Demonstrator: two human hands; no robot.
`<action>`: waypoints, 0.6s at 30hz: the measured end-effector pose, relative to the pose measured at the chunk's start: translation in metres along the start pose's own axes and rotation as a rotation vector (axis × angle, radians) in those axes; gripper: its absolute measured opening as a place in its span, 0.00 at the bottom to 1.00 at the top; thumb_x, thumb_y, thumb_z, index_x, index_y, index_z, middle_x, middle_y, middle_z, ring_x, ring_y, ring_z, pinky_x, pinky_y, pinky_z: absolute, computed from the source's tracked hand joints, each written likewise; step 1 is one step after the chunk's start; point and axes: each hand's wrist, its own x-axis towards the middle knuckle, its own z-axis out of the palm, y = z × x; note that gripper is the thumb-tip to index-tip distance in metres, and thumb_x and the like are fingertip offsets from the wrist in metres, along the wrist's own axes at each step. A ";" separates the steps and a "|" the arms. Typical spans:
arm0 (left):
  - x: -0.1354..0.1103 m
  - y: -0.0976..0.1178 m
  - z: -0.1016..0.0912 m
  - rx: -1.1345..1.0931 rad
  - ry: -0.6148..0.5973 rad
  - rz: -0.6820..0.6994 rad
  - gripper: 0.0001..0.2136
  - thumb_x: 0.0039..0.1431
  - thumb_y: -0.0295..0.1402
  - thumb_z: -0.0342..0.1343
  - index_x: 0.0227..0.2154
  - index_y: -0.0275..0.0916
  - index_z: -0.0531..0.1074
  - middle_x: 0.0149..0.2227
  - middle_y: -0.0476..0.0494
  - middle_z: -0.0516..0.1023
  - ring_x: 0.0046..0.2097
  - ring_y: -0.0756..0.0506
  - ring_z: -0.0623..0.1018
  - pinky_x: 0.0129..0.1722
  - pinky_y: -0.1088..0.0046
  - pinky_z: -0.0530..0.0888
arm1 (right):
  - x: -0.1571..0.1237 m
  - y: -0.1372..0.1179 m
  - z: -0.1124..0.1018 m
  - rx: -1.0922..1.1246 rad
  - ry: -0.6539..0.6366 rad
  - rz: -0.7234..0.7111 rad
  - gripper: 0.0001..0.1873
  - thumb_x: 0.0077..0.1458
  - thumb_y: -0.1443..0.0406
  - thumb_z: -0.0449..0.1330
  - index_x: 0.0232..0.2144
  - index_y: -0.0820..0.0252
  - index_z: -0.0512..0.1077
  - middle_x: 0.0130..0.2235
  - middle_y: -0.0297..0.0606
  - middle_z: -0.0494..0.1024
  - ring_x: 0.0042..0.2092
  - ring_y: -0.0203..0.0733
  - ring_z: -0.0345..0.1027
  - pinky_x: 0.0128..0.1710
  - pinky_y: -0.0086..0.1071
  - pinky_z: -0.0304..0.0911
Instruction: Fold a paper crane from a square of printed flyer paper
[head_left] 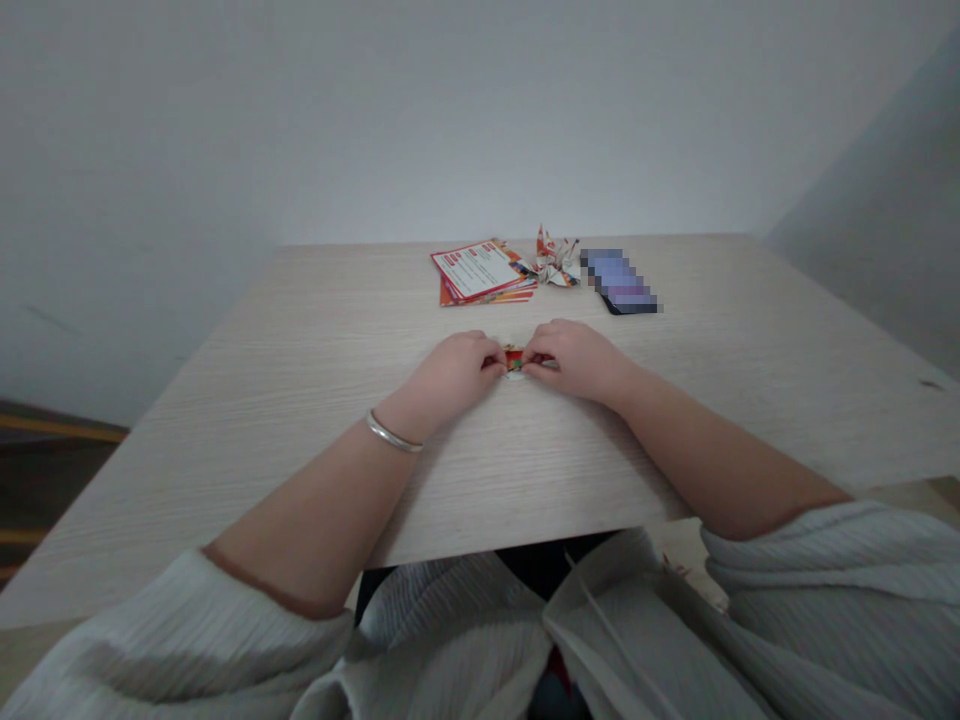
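Observation:
A small folded piece of printed paper [514,359], red with green and white bits, lies at the middle of the table between my two hands. My left hand [466,366] pinches its left edge, with a silver bangle around the wrist behind it. On the opposite edge, the fingers of my right hand [574,357] are closed in a pinch. Both hands rest low against the tabletop, and the fingertips hide the paper's ends.
The pale wooden table [300,340] meets a wall at the back. Beyond my hands lies a stack of printed sheets [484,272], with folded paper shapes [555,265] beside it. A phone [619,280] with a blurred screen lies to their right.

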 end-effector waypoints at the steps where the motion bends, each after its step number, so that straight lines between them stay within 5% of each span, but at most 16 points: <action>1: 0.000 0.000 0.000 -0.004 -0.005 -0.008 0.11 0.65 0.29 0.52 0.37 0.36 0.81 0.37 0.41 0.81 0.38 0.44 0.77 0.42 0.67 0.72 | 0.000 -0.001 -0.001 -0.022 -0.009 0.000 0.12 0.64 0.65 0.59 0.41 0.64 0.82 0.43 0.46 0.83 0.46 0.47 0.73 0.48 0.37 0.61; 18: 0.005 0.004 0.005 0.165 -0.005 -0.076 0.15 0.70 0.33 0.48 0.38 0.33 0.80 0.38 0.37 0.81 0.40 0.42 0.78 0.41 0.67 0.70 | 0.009 -0.009 0.001 0.009 -0.048 0.380 0.15 0.62 0.55 0.60 0.34 0.57 0.81 0.38 0.38 0.85 0.40 0.42 0.73 0.39 0.36 0.50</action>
